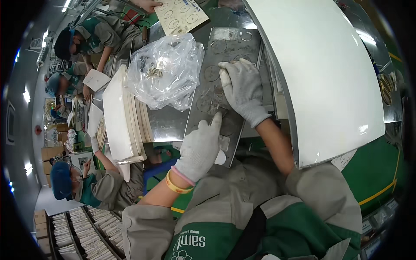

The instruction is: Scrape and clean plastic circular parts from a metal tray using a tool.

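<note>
A long grey metal plate [203, 93] with round outlines and clear film patches lies before me. My left hand [200, 149], in a white knit glove, reaches its index finger onto the plate's near part. A small dark thing too unclear to name lies by that fingertip; the other fingers are partly hidden. My right hand [245, 91], also gloved, rests over the plate's right side with fingers laid forward and thumb toward the left. Left of the plate sits a clear plastic bag [167, 73] with small metallic pieces inside.
A large white curved panel [329, 78] rises at my right. White boards [122, 115] stand stacked at the left. A person's hand [147, 5] touches a marked cream sheet [182, 17] at the far side. Several co-workers sit left; racks [82, 229] fill the lower left.
</note>
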`<move>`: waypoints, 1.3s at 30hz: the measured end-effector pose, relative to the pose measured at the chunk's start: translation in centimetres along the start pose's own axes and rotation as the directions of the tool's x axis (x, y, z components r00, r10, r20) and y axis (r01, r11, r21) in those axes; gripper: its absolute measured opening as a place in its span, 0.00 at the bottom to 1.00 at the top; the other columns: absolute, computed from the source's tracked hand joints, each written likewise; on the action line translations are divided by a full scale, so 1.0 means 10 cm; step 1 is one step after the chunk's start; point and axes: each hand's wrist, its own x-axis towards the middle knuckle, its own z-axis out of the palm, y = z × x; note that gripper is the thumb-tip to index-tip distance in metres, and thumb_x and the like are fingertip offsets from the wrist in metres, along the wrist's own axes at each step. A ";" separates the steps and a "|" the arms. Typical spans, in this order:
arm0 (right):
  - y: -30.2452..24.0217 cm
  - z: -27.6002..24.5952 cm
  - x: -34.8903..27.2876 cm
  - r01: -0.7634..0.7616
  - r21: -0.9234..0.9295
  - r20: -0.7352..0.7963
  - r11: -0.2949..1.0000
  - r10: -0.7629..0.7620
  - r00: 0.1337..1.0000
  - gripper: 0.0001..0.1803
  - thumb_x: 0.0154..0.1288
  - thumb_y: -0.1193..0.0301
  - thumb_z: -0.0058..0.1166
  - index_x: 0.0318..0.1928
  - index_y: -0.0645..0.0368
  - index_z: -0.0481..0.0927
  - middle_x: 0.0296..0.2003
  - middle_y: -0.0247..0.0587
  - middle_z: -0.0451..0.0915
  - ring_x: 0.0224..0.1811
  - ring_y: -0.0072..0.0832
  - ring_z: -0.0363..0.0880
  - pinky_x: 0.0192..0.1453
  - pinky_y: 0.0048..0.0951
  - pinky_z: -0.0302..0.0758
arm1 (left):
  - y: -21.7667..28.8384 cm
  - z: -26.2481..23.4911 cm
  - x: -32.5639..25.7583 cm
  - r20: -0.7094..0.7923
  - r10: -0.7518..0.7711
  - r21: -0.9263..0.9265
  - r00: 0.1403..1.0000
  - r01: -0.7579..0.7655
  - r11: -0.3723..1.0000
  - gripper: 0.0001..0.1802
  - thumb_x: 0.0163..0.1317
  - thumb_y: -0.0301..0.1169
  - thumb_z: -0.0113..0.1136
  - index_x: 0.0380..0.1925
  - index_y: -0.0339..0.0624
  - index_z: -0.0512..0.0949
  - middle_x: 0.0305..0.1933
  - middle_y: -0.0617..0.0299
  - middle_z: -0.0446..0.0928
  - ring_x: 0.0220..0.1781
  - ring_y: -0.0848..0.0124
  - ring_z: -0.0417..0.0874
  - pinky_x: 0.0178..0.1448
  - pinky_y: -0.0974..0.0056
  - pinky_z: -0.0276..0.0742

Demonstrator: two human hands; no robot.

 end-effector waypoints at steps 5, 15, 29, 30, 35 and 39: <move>-0.04 0.06 -0.08 0.070 0.052 -0.068 0.996 -0.067 0.995 0.11 0.65 0.66 0.49 0.41 0.56 0.81 0.38 0.45 0.82 0.48 0.38 0.79 0.66 0.40 0.67 | -0.05 0.26 0.17 -0.203 -0.127 -0.226 0.971 0.080 0.971 0.26 0.62 0.29 0.53 0.62 0.43 0.67 0.38 0.42 0.77 0.37 0.45 0.82 0.40 0.48 0.79; 0.02 0.02 -0.15 0.053 0.005 -0.062 0.999 -0.053 0.997 0.11 0.66 0.65 0.49 0.42 0.53 0.82 0.41 0.40 0.84 0.52 0.33 0.79 0.68 0.36 0.64 | -0.30 0.18 -0.25 -0.238 0.011 -0.220 0.971 -0.065 0.973 0.20 0.65 0.33 0.53 0.58 0.51 0.74 0.32 0.49 0.75 0.34 0.48 0.80 0.37 0.50 0.76; -0.08 -0.02 -0.12 0.060 -0.072 0.032 0.996 -0.058 0.998 0.12 0.67 0.64 0.48 0.43 0.53 0.81 0.43 0.42 0.83 0.54 0.37 0.78 0.69 0.41 0.63 | -0.45 0.31 0.02 -0.207 0.056 -0.267 0.977 -0.111 0.957 0.25 0.66 0.30 0.51 0.64 0.55 0.67 0.32 0.50 0.72 0.31 0.49 0.79 0.34 0.50 0.76; -0.09 -0.03 -0.11 0.061 -0.071 0.046 0.996 -0.057 0.997 0.12 0.66 0.65 0.48 0.43 0.54 0.81 0.43 0.43 0.83 0.54 0.36 0.78 0.69 0.40 0.63 | -0.50 0.32 0.02 -0.252 0.042 -0.379 0.967 -0.139 0.915 0.22 0.66 0.30 0.52 0.61 0.51 0.71 0.32 0.49 0.73 0.34 0.49 0.78 0.37 0.50 0.75; -0.08 -0.05 -0.12 0.101 -0.095 0.061 0.990 -0.096 0.994 0.11 0.66 0.66 0.48 0.43 0.55 0.81 0.43 0.43 0.83 0.54 0.37 0.78 0.68 0.40 0.65 | -0.59 0.37 -0.19 -0.326 0.000 -0.488 0.945 -0.169 0.856 0.18 0.64 0.30 0.54 0.54 0.43 0.75 0.33 0.49 0.75 0.37 0.50 0.78 0.41 0.52 0.74; -0.11 -0.10 -0.12 0.082 -0.134 0.107 0.988 -0.068 0.992 0.13 0.67 0.65 0.48 0.46 0.54 0.80 0.46 0.42 0.82 0.56 0.37 0.76 0.70 0.40 0.62 | -0.61 0.29 -0.17 -0.194 0.050 -0.347 0.980 -0.116 0.931 0.18 0.66 0.33 0.52 0.56 0.49 0.72 0.32 0.51 0.75 0.33 0.48 0.80 0.36 0.49 0.76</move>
